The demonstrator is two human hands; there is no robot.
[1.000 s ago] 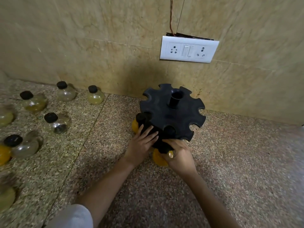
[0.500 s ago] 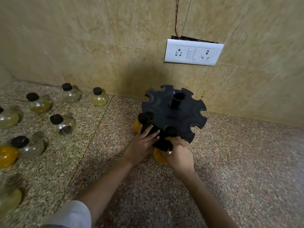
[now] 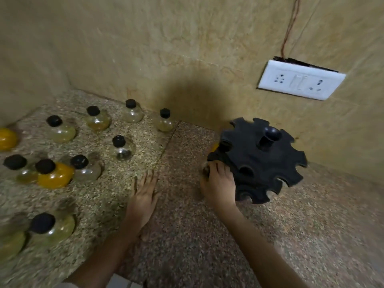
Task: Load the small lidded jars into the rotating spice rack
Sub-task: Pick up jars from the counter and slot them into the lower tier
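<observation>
The black rotating spice rack [image 3: 259, 161] stands by the wall at the right, its notched top disc blurred. My right hand [image 3: 218, 183] grips its near-left rim, fingers curled over the edge; what lies under them is hidden. A sliver of a yellow jar [image 3: 215, 146] shows under the rack's left side. My left hand [image 3: 143, 194] hovers flat and open over the counter, apart from the rack, holding nothing. Several small round jars with black lids stand to the left; the nearest clear jar [image 3: 122, 147] is above my left hand, and an orange-filled jar [image 3: 55, 175] sits further left.
A tiled wall runs close behind the rack and jars, with a white switchboard [image 3: 299, 82] and a loose wire above the rack. The speckled stone counter [image 3: 187, 235] has a seam between the jars and the rack. More jars sit at the left frame edge.
My left hand let go of the rack and moved left over the counter toward the jars. My right hand shifted along the rack's rim. The view swung left.
</observation>
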